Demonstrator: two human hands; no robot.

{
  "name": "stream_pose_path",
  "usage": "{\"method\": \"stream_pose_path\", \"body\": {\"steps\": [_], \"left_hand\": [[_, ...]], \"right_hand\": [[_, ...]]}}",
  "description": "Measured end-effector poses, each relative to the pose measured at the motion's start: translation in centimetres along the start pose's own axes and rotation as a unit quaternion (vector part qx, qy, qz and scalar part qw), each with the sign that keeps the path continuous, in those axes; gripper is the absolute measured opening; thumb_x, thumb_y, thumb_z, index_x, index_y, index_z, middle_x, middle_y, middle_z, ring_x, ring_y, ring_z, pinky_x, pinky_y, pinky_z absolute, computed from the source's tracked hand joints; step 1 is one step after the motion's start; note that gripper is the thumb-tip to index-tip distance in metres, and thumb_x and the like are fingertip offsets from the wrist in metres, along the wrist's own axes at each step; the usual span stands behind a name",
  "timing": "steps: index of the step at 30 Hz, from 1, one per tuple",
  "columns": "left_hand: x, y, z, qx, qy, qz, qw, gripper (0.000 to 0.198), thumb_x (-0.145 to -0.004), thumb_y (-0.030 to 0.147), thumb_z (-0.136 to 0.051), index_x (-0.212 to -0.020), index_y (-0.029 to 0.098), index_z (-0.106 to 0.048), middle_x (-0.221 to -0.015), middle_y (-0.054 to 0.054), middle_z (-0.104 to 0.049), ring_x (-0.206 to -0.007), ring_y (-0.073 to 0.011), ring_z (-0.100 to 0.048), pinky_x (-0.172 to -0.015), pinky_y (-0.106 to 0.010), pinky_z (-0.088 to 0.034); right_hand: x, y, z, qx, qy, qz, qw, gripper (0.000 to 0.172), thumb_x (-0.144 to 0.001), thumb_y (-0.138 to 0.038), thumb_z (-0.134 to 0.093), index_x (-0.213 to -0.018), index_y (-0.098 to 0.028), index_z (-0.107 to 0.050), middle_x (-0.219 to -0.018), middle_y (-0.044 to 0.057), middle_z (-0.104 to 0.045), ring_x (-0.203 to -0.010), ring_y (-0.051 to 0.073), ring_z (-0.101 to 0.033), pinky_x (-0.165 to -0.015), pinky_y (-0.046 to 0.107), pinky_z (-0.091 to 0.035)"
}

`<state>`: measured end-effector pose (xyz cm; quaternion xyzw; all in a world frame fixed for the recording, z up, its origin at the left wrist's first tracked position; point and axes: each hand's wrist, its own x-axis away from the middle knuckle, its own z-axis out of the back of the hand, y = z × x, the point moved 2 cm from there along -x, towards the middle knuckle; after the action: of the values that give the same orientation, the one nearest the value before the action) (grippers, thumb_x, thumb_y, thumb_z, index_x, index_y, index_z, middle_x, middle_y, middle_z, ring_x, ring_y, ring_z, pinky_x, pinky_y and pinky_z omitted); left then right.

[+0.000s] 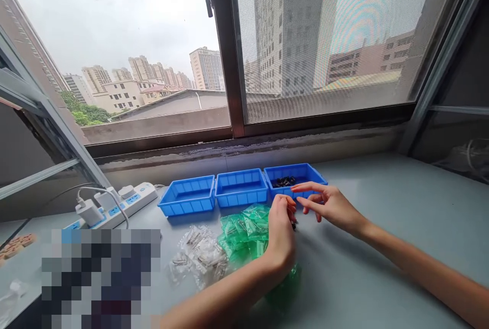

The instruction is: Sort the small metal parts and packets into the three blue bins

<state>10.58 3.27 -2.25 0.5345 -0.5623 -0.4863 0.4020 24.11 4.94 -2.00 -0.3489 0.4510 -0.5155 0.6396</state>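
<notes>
From the lower edge, the left forearm is angled up and rightward, the bare left hand (281,229) being bent at the wrist beside a heap of shiny green plastic packets (243,228), its fingers curled inward; whether the dark bit (294,225) below them is grasped cannot be told. The bare right hand (333,208) is stretched in from the right, fingers loosely spread and released, pointed toward the left. Beyond, small black pieces (283,182) are held in the rightmost of three blue rectangular plastic bins (243,198).
</notes>
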Motion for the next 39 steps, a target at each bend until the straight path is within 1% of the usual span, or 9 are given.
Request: {"method": "stream_pose_path", "body": {"steps": [2,4,8,12,16,21,28,35,39], "left_hand": [[0.0,0.0,0.0,0.004,0.004,0.000,1.000,0.020,-0.077,0.034,-0.039,-0.062,0.020,-0.042,-0.060,0.002,-0.037,-0.059,-0.0132,-0.032,-0.057,-0.026,-0.029],[0.0,0.2,-0.1,0.009,0.006,0.000,1.000,0.019,-0.075,0.034,-0.040,-0.062,0.020,-0.041,-0.059,0.003,-0.035,-0.058,-0.0129,-0.031,-0.056,-0.026,-0.029],[0.2,0.4,-0.1,0.015,0.009,0.014,1.000,0.021,-0.075,0.035,-0.041,-0.059,0.021,-0.039,-0.058,0.003,-0.033,-0.058,-0.0123,-0.030,-0.055,-0.025,-0.029],[0.2,0.5,-0.1,0.016,0.012,0.019,1.000,0.021,-0.075,0.033,-0.040,-0.059,0.020,-0.041,-0.058,0.003,-0.035,-0.058,-0.0121,-0.031,-0.056,-0.024,-0.030],[0.0,0.4,-0.1,0.015,0.010,0.010,1.000,0.020,-0.075,0.034,-0.040,-0.060,0.020,-0.042,-0.060,0.002,-0.037,-0.059,-0.0125,-0.032,-0.056,-0.025,-0.030],[0.0,0.3,-0.2,0.022,0.005,-0.003,1.000,0.022,-0.074,0.038,-0.042,-0.061,0.021,-0.042,-0.060,0.002,-0.038,-0.058,-0.0127,-0.032,-0.056,-0.026,-0.030],[0.1,0.3,-0.1,0.010,-0.003,-0.008,1.000,0.021,-0.077,0.033,-0.039,-0.061,0.020,-0.043,-0.061,0.002,-0.039,-0.060,-0.0131,-0.033,-0.059,-0.027,-0.031],[0.1,0.2,0.0,-0.005,-0.008,-0.013,1.000,0.020,-0.077,0.032,-0.038,-0.062,0.020,-0.042,-0.062,0.002,-0.039,-0.060,-0.0130,-0.033,-0.060,-0.026,-0.031],[0.0,0.2,0.1,-0.011,-0.010,-0.014,1.000,0.018,-0.078,0.028,-0.037,-0.063,0.020,-0.043,-0.063,0.002,-0.039,-0.061,-0.0130,-0.033,-0.061,-0.026,-0.031]], "right_hand": [[0.2,0.0,0.0,0.056,-0.011,0.033,0.998,0.035,-0.070,-0.046,-0.064,-0.090,-0.019,-0.073,-0.069,0.004,-0.069,-0.053,0.016,-0.059,-0.044,0.026,-0.046],[0.5,0.0,-0.3,0.122,-0.035,0.075,0.989,0.029,-0.070,-0.041,-0.065,-0.089,-0.020,-0.072,-0.085,0.004,-0.071,-0.051,0.012,-0.057,-0.051,0.027,-0.047],[1.2,-0.1,-0.9,0.254,-0.103,0.107,0.956,0.034,-0.065,-0.034,-0.072,-0.097,-0.024,-0.070,-0.110,0.004,-0.066,-0.054,0.011,-0.055,-0.056,0.027,-0.046],[1.4,-0.3,-0.9,0.328,-0.115,0.111,0.931,0.022,-0.077,-0.039,-0.065,-0.094,-0.027,-0.069,-0.107,0.002,-0.066,-0.057,0.012,-0.057,-0.053,0.025,-0.041],[1.2,-0.3,-0.6,0.378,-0.097,0.101,0.915,0.020,-0.084,-0.041,-0.060,-0.097,-0.030,-0.070,-0.097,0.000,-0.067,-0.060,0.014,-0.060,-0.053,0.025,-0.040],[1.2,-0.2,-0.5,0.410,-0.071,0.090,0.905,0.021,-0.086,-0.038,-0.059,-0.102,-0.032,-0.070,-0.096,-0.001,-0.069,-0.061,0.015,-0.062,-0.054,0.025,-0.038],[1.1,-0.5,-0.2,0.412,-0.058,0.065,0.907,0.016,-0.086,-0.036,-0.058,-0.091,-0.028,-0.071,-0.095,0.000,-0.073,-0.078,0.021,-0.068,-0.059,0.026,-0.042],[1.2,-0.5,-0.2,0.395,-0.046,0.059,0.916,0.014,-0.083,-0.033,-0.059,-0.088,-0.027,-0.071,-0.093,-0.002,-0.073,-0.063,0.016,-0.064,-0.058,0.026,-0.041],[1.0,-0.4,-0.2,0.375,-0.015,0.075,0.924,0.015,-0.081,-0.035,-0.059,-0.084,-0.027,-0.071,-0.093,-0.002,-0.073,-0.054,0.013,-0.059,-0.054,0.026,-0.040]]}}
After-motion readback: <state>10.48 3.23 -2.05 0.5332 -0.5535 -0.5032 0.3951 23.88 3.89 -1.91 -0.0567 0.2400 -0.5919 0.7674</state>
